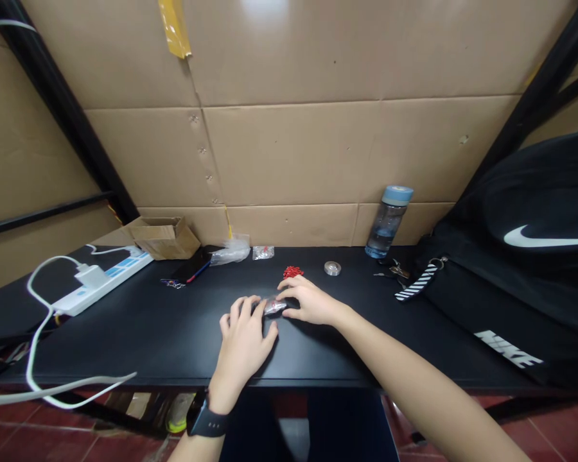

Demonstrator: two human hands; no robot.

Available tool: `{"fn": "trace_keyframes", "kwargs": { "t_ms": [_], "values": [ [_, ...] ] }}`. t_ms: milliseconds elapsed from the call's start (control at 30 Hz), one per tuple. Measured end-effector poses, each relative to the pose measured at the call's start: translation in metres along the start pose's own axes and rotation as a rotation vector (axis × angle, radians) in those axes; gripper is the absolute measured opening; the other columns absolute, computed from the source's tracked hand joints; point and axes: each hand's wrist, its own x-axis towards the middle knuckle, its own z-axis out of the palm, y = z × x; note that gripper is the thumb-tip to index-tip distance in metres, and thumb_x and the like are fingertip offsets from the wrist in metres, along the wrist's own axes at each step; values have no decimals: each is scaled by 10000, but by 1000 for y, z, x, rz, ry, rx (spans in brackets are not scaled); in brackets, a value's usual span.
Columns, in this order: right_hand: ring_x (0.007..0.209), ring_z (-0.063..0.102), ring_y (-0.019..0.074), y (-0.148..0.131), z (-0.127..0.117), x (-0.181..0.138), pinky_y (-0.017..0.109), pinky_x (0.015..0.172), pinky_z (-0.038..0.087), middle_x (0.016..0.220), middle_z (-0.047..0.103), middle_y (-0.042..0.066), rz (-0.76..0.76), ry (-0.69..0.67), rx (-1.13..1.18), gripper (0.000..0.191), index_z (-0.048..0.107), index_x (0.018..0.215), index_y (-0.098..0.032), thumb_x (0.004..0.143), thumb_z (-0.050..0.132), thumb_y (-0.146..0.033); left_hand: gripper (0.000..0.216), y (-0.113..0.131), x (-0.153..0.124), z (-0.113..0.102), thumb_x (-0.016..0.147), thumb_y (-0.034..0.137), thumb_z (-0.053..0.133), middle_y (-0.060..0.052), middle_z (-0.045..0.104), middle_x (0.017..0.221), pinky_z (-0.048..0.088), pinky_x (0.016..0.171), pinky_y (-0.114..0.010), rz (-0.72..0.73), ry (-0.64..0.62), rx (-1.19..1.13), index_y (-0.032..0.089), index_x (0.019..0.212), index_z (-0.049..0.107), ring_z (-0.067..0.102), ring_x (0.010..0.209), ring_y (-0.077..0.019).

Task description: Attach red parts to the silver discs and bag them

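Observation:
Both my hands rest on the black table near its middle. My left hand lies palm down with fingers bent, their tips touching a small clear plastic bag with something red inside. My right hand pinches the other end of that bag between thumb and fingers. A black watch sits on my left wrist. Just beyond my right hand lies a small heap of red pieces.
A round metal lid, a blue-capped water bottle, keys with a striped strap and a black bag are to the right. A power strip with white cable, a cardboard box, a phone and clear bags are to the left.

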Motion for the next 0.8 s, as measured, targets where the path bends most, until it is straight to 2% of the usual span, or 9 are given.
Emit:
{"fn": "trace_keyframes", "kwargs": {
  "t_ms": [67,167,333,433,533,633,733,800],
  "values": [
    [1098,633,241,-1,3,2,373,1017,458,1137,722,81,-12,17,34,217,744,1106,-219,897,703,-262,366,-1,0,2,934,293,529,-101,619,1375,326,1019,-517,3,15,-12,270,1284,631,422,1367,-324],
    [965,688,203,-4,2,3,322,915,492,1018,760,50,7,40,156,174,716,1089,-223,934,640,-241,332,-5,0,3,960,242,478,-85,663,1333,314,1009,-500,-14,64,-66,288,1263,608,469,1362,-297],
    [805,707,167,-5,-1,3,295,846,508,840,760,6,112,72,411,271,644,1205,-220,939,597,-208,323,-11,2,-2,990,270,454,-59,750,1137,326,968,-467,-146,59,-271,301,1309,495,655,1131,-258],
    [797,701,168,-2,2,3,299,828,520,851,757,7,131,50,562,398,604,1259,-216,868,676,-202,396,-14,4,-6,963,294,495,-23,774,1034,324,989,-484,-221,29,-405,297,1347,403,678,1105,-258],
    [826,706,180,-1,6,3,327,859,525,863,749,6,150,52,634,508,592,1276,-222,797,758,-215,401,-16,5,-8,949,329,512,-3,782,1000,325,1016,-510,-238,29,-482,302,1332,396,696,1064,-257],
    [879,720,202,-1,6,5,370,927,505,847,749,2,185,97,613,489,627,1229,-227,770,797,-237,370,-17,5,-9,936,369,543,2,785,965,374,1009,-488,-227,72,-538,298,1286,445,719,986,-244],
    [893,730,217,-2,1,6,383,943,500,853,763,14,197,129,647,479,631,1209,-212,771,812,-282,401,-19,5,-10,917,389,599,-4,782,928,424,1000,-441,-191,179,-598,285,1281,469,714,1035,-236],
    [904,733,225,-3,-5,6,388,956,495,844,766,18,184,170,669,477,629,1204,-201,776,812,-307,445,-20,9,-12,909,401,624,-12,781,940,434,1008,-433,-159,202,-625,280,1306,465,702,1082,-238]
  ]
}}
